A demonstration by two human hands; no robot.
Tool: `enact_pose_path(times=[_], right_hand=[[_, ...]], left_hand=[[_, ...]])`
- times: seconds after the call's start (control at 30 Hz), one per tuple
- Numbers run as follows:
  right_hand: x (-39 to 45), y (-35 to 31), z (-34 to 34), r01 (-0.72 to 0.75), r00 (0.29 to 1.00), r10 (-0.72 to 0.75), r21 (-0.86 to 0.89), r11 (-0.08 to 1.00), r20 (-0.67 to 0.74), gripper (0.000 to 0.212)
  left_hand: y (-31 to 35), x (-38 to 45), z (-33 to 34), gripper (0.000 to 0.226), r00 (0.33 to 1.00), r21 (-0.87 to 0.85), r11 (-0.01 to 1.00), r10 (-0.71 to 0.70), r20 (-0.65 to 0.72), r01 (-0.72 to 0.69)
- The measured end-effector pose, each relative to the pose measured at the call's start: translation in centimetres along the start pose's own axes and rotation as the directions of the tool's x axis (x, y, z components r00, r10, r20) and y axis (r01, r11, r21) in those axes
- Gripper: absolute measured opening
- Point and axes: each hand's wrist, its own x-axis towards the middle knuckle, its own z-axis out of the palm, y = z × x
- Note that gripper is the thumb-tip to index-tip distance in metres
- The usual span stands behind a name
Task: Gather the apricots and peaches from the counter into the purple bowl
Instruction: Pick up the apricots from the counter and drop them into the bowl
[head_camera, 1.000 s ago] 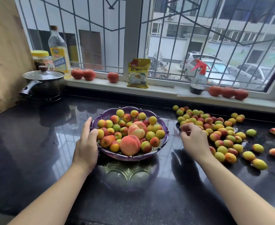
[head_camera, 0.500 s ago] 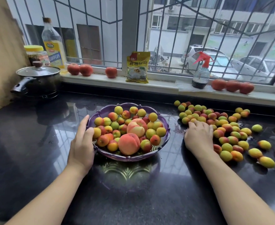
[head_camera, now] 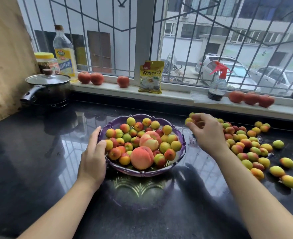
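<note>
The purple bowl (head_camera: 118,120) stands mid-counter, heaped with several apricots and two peaches (head_camera: 142,157). My left hand (head_camera: 93,153) rests against the bowl's left rim, fingers lightly curved along it. My right hand (head_camera: 206,133) is raised just right of the bowl, its fingers curled round a few apricots (head_camera: 189,120). A pile of loose apricots (head_camera: 249,145) spreads over the black counter to the right, some hidden behind my right hand.
A lidded black pot (head_camera: 48,91) sits at the back left beside a wooden board (head_camera: 4,57). On the sill stand an oil bottle (head_camera: 64,54), a jar (head_camera: 46,63), a yellow packet (head_camera: 151,79), a spray bottle (head_camera: 217,83) and several tomatoes (head_camera: 251,99).
My right hand has lifted off the apricot pile with apricots in its fingers and moved left toward the bowl. My left hand stays at the bowl's rim.
</note>
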Motion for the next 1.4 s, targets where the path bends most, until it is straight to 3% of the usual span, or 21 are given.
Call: enact_pose_path(times=[0.03, 0.1, 0.33, 0.47, 0.53, 0.63, 0.77, 0.87, 0.97, 1.03, 1.07, 1.13, 1.2, 1.3, 1.4], right_hand=[[0.8, -1.8, 0.1, 0.030, 0.994, -0.039, 0.084, 0.996, 0.104, 0.027], [2.5, -4.8, 1.2, 0.087, 0.960, -0.107, 0.088, 0.992, 0.259, 0.030], [4.3, -6.9, 3.8, 0.086, 0.933, -0.087, 0.020, 0.996, 0.348, 0.031], [2.1, -7.6, 3.3, 0.162, 0.847, -0.157, 0.036, 0.986, 0.509, 0.027], [0.9, -8.0, 2.9, 0.202, 0.823, -0.204, 0.063, 0.977, 0.531, 0.026], [-0.5, -9.1, 1.6, 0.232, 0.806, -0.251, 0.104, 0.967, 0.536, 0.027], [-1.9, -10.3, -1.3, 0.237, 0.662, -0.212, 0.067, 0.969, 0.719, 0.025], [-2.4, -10.3, -2.7, 0.321, 0.602, -0.125, -0.095, 0.942, 0.788, 0.020], [-3.3, -9.8, -2.6, 0.363, 0.562, -0.097, -0.139, 0.921, 0.821, 0.025], [-3.9, -9.1, -2.6, 0.338, 0.606, -0.116, -0.123, 0.933, 0.787, 0.026], [-4.1, -8.6, -2.8, 0.294, 0.679, -0.132, -0.103, 0.950, 0.723, 0.024], [-4.5, -7.2, -3.3, 0.146, 0.861, -0.113, -0.027, 0.989, 0.497, 0.017], [-5.1, -5.6, -3.5, 0.013, 0.966, -0.020, 0.030, 0.999, 0.256, 0.015], [-6.7, -4.0, -3.2, -0.142, 0.981, 0.137, 0.029, 0.989, 0.139, 0.017], [-8.7, -3.9, -3.0, -0.411, 0.901, 0.353, 0.233, 0.882, 0.252, 0.021]], left_hand=[[0.1, 0.0, 0.0, 0.074, 1.000, 0.004, 1.000, 0.003, 0.000, -0.003], [0.2, 0.0, 0.0, 0.075, 1.000, 0.004, 1.000, 0.009, 0.001, -0.009], [0.2, 0.1, -0.1, 0.076, 1.000, -0.007, 1.000, -0.018, 0.017, 0.018], [0.5, 0.0, 0.0, 0.075, 1.000, -0.017, 1.000, 0.005, 0.021, -0.004], [0.7, -0.2, -0.3, 0.067, 1.000, -0.047, 0.999, -0.026, 0.009, 0.027], [0.1, 0.1, -1.0, 0.036, 0.992, -0.194, 0.978, -0.099, -0.080, 0.082], [0.0, -0.2, -1.0, 0.026, 0.992, -0.198, 0.977, -0.091, -0.083, 0.073], [0.7, -0.4, -0.6, 0.060, 0.999, -0.111, 0.993, -0.033, 0.001, 0.033], [0.6, -0.3, -0.6, 0.072, 1.000, -0.089, 0.996, -0.006, 0.030, 0.008], [0.5, -0.2, -0.6, 0.072, 0.999, -0.084, 0.996, -0.011, 0.042, 0.014], [0.5, -0.3, -0.6, 0.072, 0.999, -0.083, 0.996, -0.010, 0.047, 0.014], [0.5, -0.3, -0.6, 0.072, 0.999, -0.060, 0.998, -0.008, 0.046, 0.011], [0.5, -0.3, -0.6, 0.073, 0.999, -0.027, 1.000, -0.003, 0.039, 0.005], [1.2, -1.0, -0.5, 0.076, 1.000, 0.030, 1.000, -0.008, 0.029, 0.007], [1.9, -2.0, -0.5, 0.078, 0.999, 0.099, 0.994, -0.040, 0.027, 0.037]])
